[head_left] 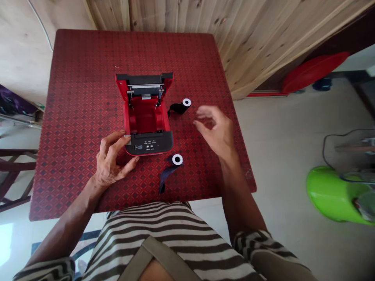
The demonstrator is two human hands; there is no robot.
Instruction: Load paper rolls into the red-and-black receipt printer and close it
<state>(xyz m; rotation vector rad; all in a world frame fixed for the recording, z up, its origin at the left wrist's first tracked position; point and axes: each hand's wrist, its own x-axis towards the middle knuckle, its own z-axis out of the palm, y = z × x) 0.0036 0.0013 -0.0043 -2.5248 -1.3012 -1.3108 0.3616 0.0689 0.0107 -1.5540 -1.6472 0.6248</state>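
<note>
Far black roll (182,107), seemingly upright, sits just left of nearer right hand (218,128), loosely spread; left hand (111,159) holds red printer (152,145) corner

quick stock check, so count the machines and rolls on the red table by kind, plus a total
Machine: 1, the red-and-black machine with its lid up
Rolls: 2, the far roll and the near roll
Total: 3
</note>
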